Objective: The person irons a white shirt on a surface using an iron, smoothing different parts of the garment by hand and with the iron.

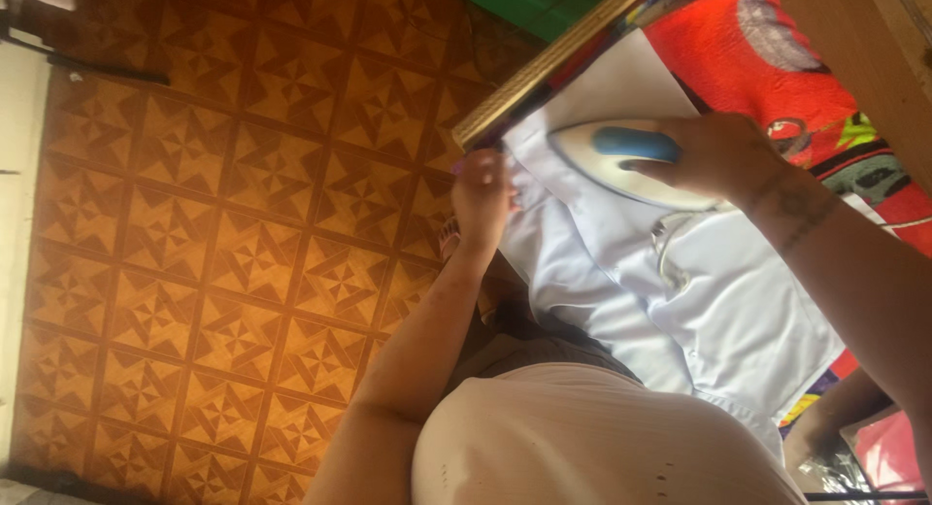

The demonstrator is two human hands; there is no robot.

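The head view is turned sideways, so the patterned brown tiled floor [194, 233] fills the left half of the frame and the desk [544, 73], edged in pale wood, runs diagonally across the upper right. A bright red printed cloth [767, 58] covers the desk, and a white shirt [718, 311] lies spread over it, reaching from the upper middle of the frame down to the lower right.

The right hand [723, 155], in the upper right, is wrapped around the blue handle of a white iron [621, 160]; its fingers are curled tight about the handle, and the iron's sole rests flat on the shirt. The left hand [481, 199], near the centre of the frame, sits at the desk's edge, its fingers pinching the shirt's hem where the cloth hangs over the side. The two hands are near each other, with the iron's pointed tip between them.

A green object [534, 0] shows at the top edge, beyond the desk. The person's pale top fills the lower middle of the frame
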